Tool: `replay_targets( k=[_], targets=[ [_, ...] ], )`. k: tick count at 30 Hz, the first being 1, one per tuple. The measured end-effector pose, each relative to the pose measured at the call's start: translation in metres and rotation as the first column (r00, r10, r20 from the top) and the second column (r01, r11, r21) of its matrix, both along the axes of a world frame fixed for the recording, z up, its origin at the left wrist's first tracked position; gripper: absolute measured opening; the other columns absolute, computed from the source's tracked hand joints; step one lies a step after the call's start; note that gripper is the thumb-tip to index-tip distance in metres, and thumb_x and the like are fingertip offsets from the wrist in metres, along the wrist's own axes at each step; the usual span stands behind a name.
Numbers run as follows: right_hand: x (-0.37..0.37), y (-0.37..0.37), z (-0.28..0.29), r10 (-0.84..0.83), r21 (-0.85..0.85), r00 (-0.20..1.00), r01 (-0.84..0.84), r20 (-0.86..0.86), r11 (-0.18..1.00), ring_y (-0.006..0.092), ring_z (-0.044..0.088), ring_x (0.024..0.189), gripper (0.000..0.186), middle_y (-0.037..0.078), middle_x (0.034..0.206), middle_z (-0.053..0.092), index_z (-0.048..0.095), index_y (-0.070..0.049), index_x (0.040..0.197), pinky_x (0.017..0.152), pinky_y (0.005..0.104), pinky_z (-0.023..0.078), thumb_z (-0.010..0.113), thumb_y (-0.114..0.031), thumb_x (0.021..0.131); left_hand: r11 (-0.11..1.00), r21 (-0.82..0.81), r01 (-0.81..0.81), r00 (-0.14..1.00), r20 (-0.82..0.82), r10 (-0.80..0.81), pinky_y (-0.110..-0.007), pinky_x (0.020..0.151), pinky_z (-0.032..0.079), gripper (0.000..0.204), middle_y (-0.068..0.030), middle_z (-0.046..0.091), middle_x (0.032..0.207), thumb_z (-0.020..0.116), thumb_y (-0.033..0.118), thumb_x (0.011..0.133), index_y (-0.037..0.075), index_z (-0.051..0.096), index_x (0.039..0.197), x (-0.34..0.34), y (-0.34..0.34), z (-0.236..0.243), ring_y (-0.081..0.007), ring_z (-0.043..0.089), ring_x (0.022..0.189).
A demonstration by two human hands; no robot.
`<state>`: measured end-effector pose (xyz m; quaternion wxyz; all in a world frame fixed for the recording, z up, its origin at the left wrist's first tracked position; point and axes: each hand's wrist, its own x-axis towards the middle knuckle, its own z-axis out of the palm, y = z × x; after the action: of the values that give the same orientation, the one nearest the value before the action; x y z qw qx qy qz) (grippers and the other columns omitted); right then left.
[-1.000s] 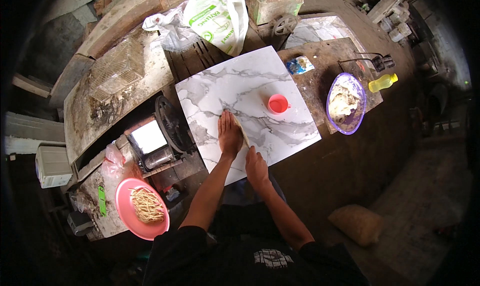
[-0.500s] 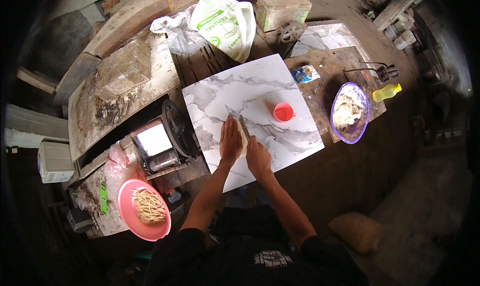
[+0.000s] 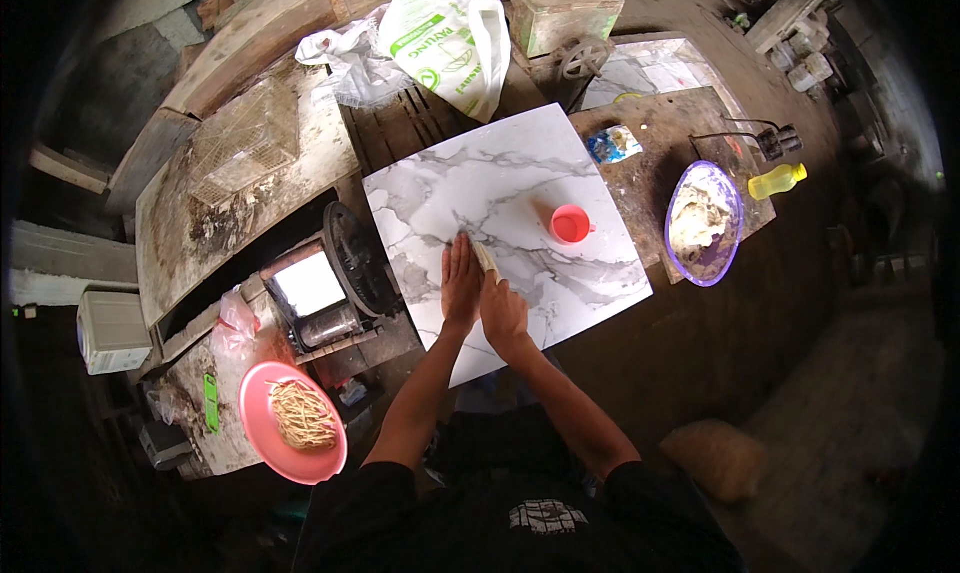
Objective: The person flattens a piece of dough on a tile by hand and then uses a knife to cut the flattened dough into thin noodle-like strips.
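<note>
On a white marble-patterned board (image 3: 560, 173), a small pale strip of dough (image 3: 485, 259) lies between my hands. My left hand (image 3: 461, 283) rests flat along the dough's left side, its fingers straight and pointing away from me. Close beside it, my right hand (image 3: 505, 313) is closed on what looks like a knife, at the dough's near end. The blade barely stands out from the pale dough. To the right of my hands a pink cup (image 3: 570, 225) stands upright on the board.
A purple-rimmed basin (image 3: 703, 223) of dough sits on the right table, by a yellow bottle (image 3: 777, 181) and a blue-white packet (image 3: 613, 145). At left are a machine with a black wheel (image 3: 350, 258) and a pink basin (image 3: 262, 435) of sticks. White plastic bags (image 3: 440, 43) lie behind the board.
My right hand has shifted slightly left, closer to my left hand. The dark narrow blade seen earlier between my hands is now hard to make out, and more of the pale dough shows there.
</note>
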<state>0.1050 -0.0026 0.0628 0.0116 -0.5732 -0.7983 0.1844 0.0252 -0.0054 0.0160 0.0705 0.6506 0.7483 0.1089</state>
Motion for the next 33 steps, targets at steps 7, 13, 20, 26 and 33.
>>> replay_targets(
  k=[7, 13, 20, 26, 33],
  targets=[
    [-0.003, 0.007, 0.003, 0.009, -0.056, 0.998, -0.005, 0.058, 0.998, 0.0294, 0.060, 0.063, 0.015, 0.015, 0.072, 0.056, 0.039, -0.006, 0.093, 0.051, 0.0359, 0.050, 0.042, -0.015, 0.081, 0.999, 0.034, 0.006, 1.000, 0.015, -0.007, -0.037, 0.103, 0.005, 0.057, -0.0167, 0.015, 0.135, 0.043, 0.021, 0.076, -0.004, 0.025, 0.125, 0.000, -0.001, -0.006, -0.0251, 0.007, 0.127],
    [-0.001, 0.006, 0.002, -0.005, -0.073, 1.000, 0.005, 0.004, 0.997, 0.0305, 0.059, 0.060, 0.013, 0.015, 0.070, 0.056, 0.038, -0.006, 0.090, 0.050, 0.0368, 0.049, 0.042, -0.015, 0.082, 0.999, 0.034, 0.013, 0.999, -0.044, -0.012, -0.038, 0.103, 0.005, 0.059, -0.0171, 0.015, 0.135, 0.042, 0.022, 0.076, -0.004, 0.024, 0.125, -0.001, 0.000, -0.008, -0.0252, 0.008, 0.127],
    [0.006, -0.003, -0.007, 0.006, -0.050, 1.000, -0.007, -0.023, 0.999, 0.0296, 0.060, 0.061, 0.022, 0.016, 0.077, 0.056, 0.038, -0.006, 0.094, 0.051, 0.0367, 0.050, 0.048, -0.018, 0.079, 0.999, 0.033, 0.014, 1.000, 0.001, -0.014, -0.037, 0.103, 0.005, 0.063, -0.0171, 0.015, 0.135, 0.041, 0.029, 0.075, -0.006, 0.023, 0.125, -0.001, 0.002, -0.007, -0.0255, 0.007, 0.127],
    [0.013, -0.006, -0.007, 0.040, -0.076, 0.999, -0.040, 0.001, 0.996, 0.0289, 0.059, 0.061, 0.028, 0.016, 0.078, 0.055, 0.036, -0.005, 0.101, 0.051, 0.0363, 0.049, 0.048, -0.014, 0.078, 0.998, 0.066, -0.023, 0.996, 0.082, 0.018, -0.038, 0.103, 0.006, 0.066, -0.0172, 0.016, 0.134, 0.043, 0.033, 0.075, -0.004, 0.024, 0.125, -0.001, 0.003, -0.011, -0.0262, 0.009, 0.126],
    [0.019, -0.012, -0.009, 0.015, -0.088, 0.998, -0.020, -0.059, 0.996, 0.0330, 0.057, 0.057, 0.026, 0.019, 0.073, 0.055, 0.034, -0.002, 0.103, 0.049, 0.0406, 0.047, 0.041, -0.010, 0.080, 0.996, 0.081, -0.026, 1.000, 0.005, 0.026, -0.037, 0.103, 0.007, 0.062, -0.0165, 0.018, 0.134, 0.041, 0.026, 0.076, -0.006, 0.021, 0.125, -0.001, 0.004, -0.010, -0.0246, 0.012, 0.126]
  ],
)
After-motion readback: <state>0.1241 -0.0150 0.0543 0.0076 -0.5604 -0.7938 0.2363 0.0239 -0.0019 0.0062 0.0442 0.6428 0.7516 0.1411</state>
